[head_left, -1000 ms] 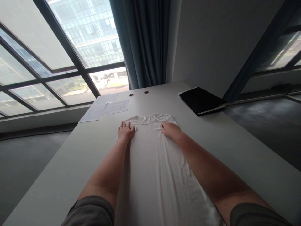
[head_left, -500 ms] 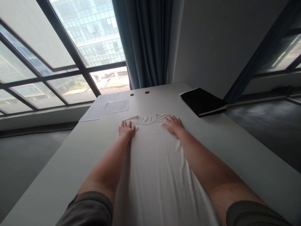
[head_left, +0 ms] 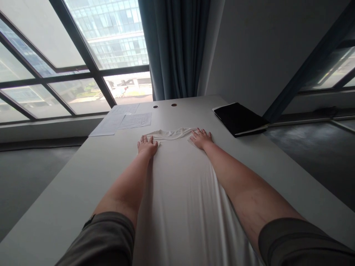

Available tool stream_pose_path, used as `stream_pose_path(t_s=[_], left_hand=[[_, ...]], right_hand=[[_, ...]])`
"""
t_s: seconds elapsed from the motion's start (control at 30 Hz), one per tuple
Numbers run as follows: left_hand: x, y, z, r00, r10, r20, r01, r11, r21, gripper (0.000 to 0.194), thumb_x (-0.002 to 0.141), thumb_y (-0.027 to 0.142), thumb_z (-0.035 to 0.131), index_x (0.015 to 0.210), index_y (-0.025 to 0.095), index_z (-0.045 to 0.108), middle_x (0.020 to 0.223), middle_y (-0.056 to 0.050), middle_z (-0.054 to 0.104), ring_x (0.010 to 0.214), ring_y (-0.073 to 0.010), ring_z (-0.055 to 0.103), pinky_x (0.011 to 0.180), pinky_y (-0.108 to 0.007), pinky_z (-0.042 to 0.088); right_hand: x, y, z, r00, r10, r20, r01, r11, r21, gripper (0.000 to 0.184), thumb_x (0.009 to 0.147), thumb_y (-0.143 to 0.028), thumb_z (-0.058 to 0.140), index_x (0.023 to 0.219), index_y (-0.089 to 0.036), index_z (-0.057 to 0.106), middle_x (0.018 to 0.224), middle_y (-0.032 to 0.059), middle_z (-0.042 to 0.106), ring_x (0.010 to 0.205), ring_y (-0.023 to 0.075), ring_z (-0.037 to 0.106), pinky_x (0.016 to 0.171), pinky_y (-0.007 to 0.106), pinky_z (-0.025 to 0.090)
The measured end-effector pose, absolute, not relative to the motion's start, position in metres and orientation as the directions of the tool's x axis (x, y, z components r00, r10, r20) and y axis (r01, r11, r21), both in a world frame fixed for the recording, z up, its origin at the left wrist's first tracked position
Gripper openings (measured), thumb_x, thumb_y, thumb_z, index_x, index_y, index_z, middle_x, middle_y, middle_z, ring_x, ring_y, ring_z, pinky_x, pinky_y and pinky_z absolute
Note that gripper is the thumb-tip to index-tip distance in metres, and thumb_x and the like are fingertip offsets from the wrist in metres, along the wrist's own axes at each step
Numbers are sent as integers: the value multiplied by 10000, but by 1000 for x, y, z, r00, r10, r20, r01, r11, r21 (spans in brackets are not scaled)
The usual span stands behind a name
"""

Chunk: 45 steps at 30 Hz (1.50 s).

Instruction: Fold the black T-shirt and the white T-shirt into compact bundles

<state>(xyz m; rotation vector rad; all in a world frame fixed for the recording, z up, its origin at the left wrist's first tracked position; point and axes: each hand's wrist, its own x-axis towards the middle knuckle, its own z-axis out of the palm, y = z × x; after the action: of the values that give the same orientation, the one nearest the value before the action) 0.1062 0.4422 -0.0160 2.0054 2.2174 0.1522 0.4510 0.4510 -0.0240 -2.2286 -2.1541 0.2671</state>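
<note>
A white T-shirt [head_left: 180, 184] lies lengthwise on the pale table [head_left: 277, 162], folded into a narrow strip with its collar at the far end. My left hand [head_left: 146, 145] rests flat on the shirt's far left corner, fingers spread and open. My right hand [head_left: 202, 137] lies flat on the far right corner beside the collar, fingers also spread. Both forearms stretch out along the shirt's long edges. Neither hand holds anything.
Paper sheets [head_left: 122, 121] lie at the table's far left. A black folder [head_left: 240, 119] sits at the far right edge. Two cable holes [head_left: 165, 106] are near the far edge, with a blue curtain [head_left: 174, 48] and windows behind.
My right hand went from curled on the shoulder to flat with fingers spread, further right. Both hands slid slightly away from me, and the collar end now lies flatter.
</note>
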Motion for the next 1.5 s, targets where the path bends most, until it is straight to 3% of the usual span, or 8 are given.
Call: stream_pose_path(t_s=[0.13, 0.37, 0.47, 0.67, 0.9, 1.23, 1.4, 1.5], left_hand=[[107, 443, -15, -84, 996, -10, 976, 84, 202, 713, 1010, 588, 354, 1635, 245, 365, 1741, -151, 176, 1615, -328, 112, 1265, -587, 132], [107, 388, 10, -21, 920, 392, 966, -83, 245, 466, 1023, 354, 457, 1453, 239, 596, 1631, -109, 445, 1511, -293, 370, 1270, -580, 159], [82, 321, 15, 131, 906, 402, 948, -233, 218, 385, 1032, 365, 476, 1349, 266, 671, 1515, -89, 581, 1409, -276, 497, 1242, -532, 267], [6, 159, -12, 366, 905, 218, 890, -409, 202, 463, 1007, 396, 529, 1461, 330, 595, 1566, -62, 532, 1414, -294, 510, 1131, -503, 459], [-17, 62, -12, 513, 813, 274, 817, -561, 136, 573, 951, 399, 630, 1517, 373, 540, 1587, -45, 511, 1424, -302, 512, 1143, -491, 487], [-42, 4, 8, 699, 703, 129, 697, -710, 95, 805, 928, 613, 642, 1637, 405, 321, 1674, -45, 367, 1485, -320, 457, 1201, -501, 432], [-56, -11, 5, 681, 718, 143, 707, -695, 131, 758, 887, 609, 691, 1578, 415, 448, 1642, -52, 430, 1450, -331, 501, 1187, -511, 447], [-59, -19, -2, 557, 805, 205, 792, -589, 159, 472, 926, 489, 669, 1385, 384, 658, 1539, -50, 571, 1358, -300, 592, 1113, -471, 523]], right_hand=[[448, 451, -25, 10, 998, -56, 986, -19, -165, 661, 1042, -588, 302, 1657, -344, 291, 1758, 58, 157, 1589, 382, 137, 1228, 686, 102], [470, 385, 3, 36, 789, 613, 931, 197, -308, 430, 1033, -322, 388, 1294, -191, 703, 1517, 144, 549, 1532, 338, 299, 1254, 605, 208], [502, 324, 11, -23, 702, 712, 875, 358, -326, 400, 1048, -352, 398, 1233, -210, 722, 1419, 136, 622, 1478, 306, 403, 1236, 543, 327], [540, 181, -15, -411, 827, 384, 782, 537, -317, 383, 1029, -405, 528, 1360, -286, 679, 1479, 89, 603, 1407, 294, 523, 1146, 519, 485], [496, 68, -16, -494, 842, 216, 758, 539, -367, 479, 1021, -432, 556, 1488, -333, 594, 1642, 71, 439, 1514, 312, 405, 1223, 541, 396], [500, -18, -9, -422, 906, 3, 849, 397, -348, 594, 1019, -504, 541, 1593, -434, 403, 1676, 43, 345, 1544, 349, 329, 1240, 668, 267], [516, -41, -9, -412, 911, 38, 844, 397, -361, 656, 972, -552, 609, 1586, -429, 413, 1665, 49, 358, 1535, 365, 337, 1233, 659, 287], [520, -48, -4, -460, 887, 35, 816, 438, -378, 761, 898, -623, 681, 1584, -419, 422, 1664, 58, 357, 1532, 389, 336, 1235, 661, 279]])
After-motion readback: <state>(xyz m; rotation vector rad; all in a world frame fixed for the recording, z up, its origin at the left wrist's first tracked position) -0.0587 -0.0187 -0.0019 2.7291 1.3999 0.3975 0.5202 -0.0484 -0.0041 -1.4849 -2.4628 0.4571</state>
